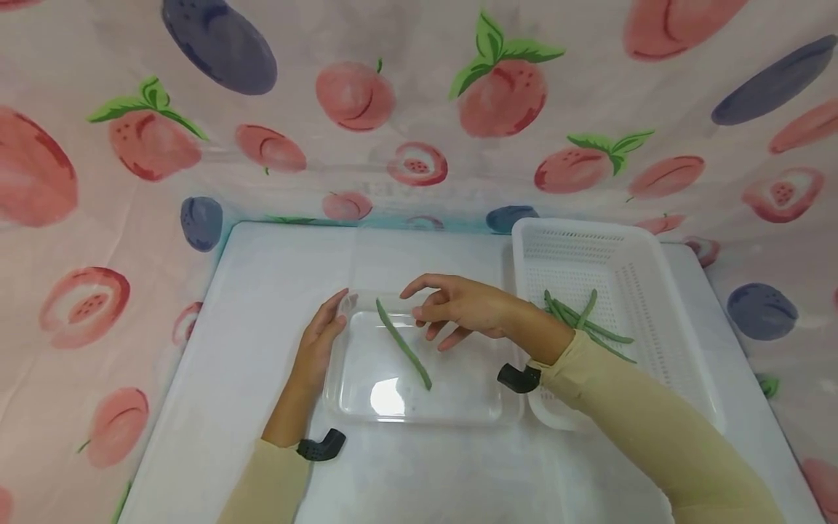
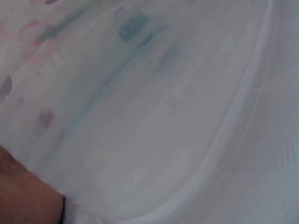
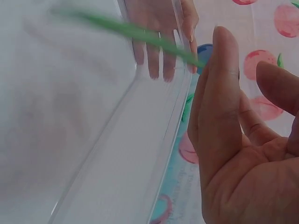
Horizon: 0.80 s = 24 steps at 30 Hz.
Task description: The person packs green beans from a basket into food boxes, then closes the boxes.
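A: From the head view we are seeing the whole layout: a clear tray (image 1: 419,407) at the centre of the frame, one bean (image 1: 402,343) lying slantwise in it, and a white basket (image 1: 628,255) at the right holding more beans (image 1: 589,324). Neither wrist view is giving us that basket.

B: And the right wrist view is giving us what the head view cannot: we are looking along the tray wall (image 3: 140,140), with the bean (image 3: 135,30) as a blurred green streak across the upper left of the frame and the left hand's fingers (image 3: 154,51) showing through the clear plastic behind it.

A: The left wrist view is mostly blur. We are making out only the tray's curved rim (image 2: 224,135) and a bit of skin at the lower left corner.

B: For the hands: the left hand (image 1: 321,338) is lying flat along the tray's left edge, fingers straight and pointing to the top of the frame, touching the rim.

A: The right hand (image 1: 461,306) is hovering over the tray's upper right part, fingers spread and loosely bent, holding nothing. In the right wrist view we are seeing the right hand (image 3: 243,140) with its palm open and fingers apart.

B: So the bean is sitting just left of the right hand's fingertips, between the two hands. Whether a fingertip is touching its top end, we cannot tell.
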{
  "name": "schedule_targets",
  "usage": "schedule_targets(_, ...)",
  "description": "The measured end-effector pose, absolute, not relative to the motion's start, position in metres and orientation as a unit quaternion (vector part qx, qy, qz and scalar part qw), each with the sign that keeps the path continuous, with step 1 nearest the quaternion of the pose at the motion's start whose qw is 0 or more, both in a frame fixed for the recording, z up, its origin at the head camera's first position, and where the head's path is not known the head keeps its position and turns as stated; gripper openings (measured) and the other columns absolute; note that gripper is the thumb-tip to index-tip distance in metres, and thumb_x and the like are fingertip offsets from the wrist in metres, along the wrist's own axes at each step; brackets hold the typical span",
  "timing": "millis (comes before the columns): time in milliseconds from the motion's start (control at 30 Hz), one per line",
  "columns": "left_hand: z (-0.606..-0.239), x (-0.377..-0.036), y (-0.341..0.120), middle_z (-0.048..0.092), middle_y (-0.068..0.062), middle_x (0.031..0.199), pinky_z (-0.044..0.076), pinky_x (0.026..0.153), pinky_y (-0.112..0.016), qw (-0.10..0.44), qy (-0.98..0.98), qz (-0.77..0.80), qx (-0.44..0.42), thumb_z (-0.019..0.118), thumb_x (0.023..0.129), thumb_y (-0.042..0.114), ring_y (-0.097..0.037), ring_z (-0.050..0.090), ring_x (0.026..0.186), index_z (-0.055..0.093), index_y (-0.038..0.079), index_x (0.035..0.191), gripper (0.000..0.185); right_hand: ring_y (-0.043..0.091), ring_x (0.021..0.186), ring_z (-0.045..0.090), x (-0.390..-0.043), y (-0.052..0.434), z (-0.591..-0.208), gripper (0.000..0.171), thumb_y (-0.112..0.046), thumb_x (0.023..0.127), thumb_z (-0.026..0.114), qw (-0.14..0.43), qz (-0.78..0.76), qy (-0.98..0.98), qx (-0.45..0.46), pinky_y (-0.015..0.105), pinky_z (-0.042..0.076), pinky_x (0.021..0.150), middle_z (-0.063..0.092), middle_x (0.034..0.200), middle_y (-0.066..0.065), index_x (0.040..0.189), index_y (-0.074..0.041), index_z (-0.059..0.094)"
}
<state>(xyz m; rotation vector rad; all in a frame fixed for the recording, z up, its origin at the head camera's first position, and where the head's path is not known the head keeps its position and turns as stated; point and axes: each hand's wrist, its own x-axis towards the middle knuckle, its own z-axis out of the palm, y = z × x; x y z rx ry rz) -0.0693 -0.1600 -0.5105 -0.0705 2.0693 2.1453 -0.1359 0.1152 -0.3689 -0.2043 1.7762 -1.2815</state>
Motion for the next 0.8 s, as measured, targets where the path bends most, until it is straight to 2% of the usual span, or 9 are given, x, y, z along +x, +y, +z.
schedule_targets(267,-0.514,-0.072,-0.157,0.042,0.010,0.161,0.051,0.105,-0.057,0.076,0.693,0.716,-0.021,0.047,0.107,0.041,-0.028,0.046,0.144,0.043,0.033,0.154,0.048,0.025,0.089,0.069,-0.134,0.127,-0.370,0.035,-0.021,0.101,0.065,0.440,-0.530,0.722,-0.070,0.047,0.065,0.076,0.068,0.109,0.012,0.135,-0.024,0.057)
schedule_targets(467,-0.515,-0.072,-0.156,0.042,0.008,0.161,0.055,0.101,-0.052,0.076,0.696,0.713,-0.021,0.047,0.108,0.041,-0.030,0.050,0.141,0.043,0.033,0.155,0.048,0.027,0.094,0.071,-0.133,0.146,-0.359,0.037,-0.018,0.103,0.062,0.426,-0.553,0.714,-0.061,0.046,0.064,0.081,0.065,0.118,0.017,0.139,-0.020,0.054)
schedule_targets(800,-0.513,-0.070,-0.160,0.040,0.007,0.162,0.055,0.100,-0.054,0.079,0.701,0.708,-0.029,0.047,0.107,0.041,-0.031,0.049,0.141,0.042,0.033,0.155,0.048,0.022,0.098,0.070,-0.141,0.203,-0.339,0.043,-0.027,0.104,0.060,0.374,-0.582,0.721,-0.046,0.041,0.064,0.084,0.062,0.121,0.014,0.143,-0.013,0.048)
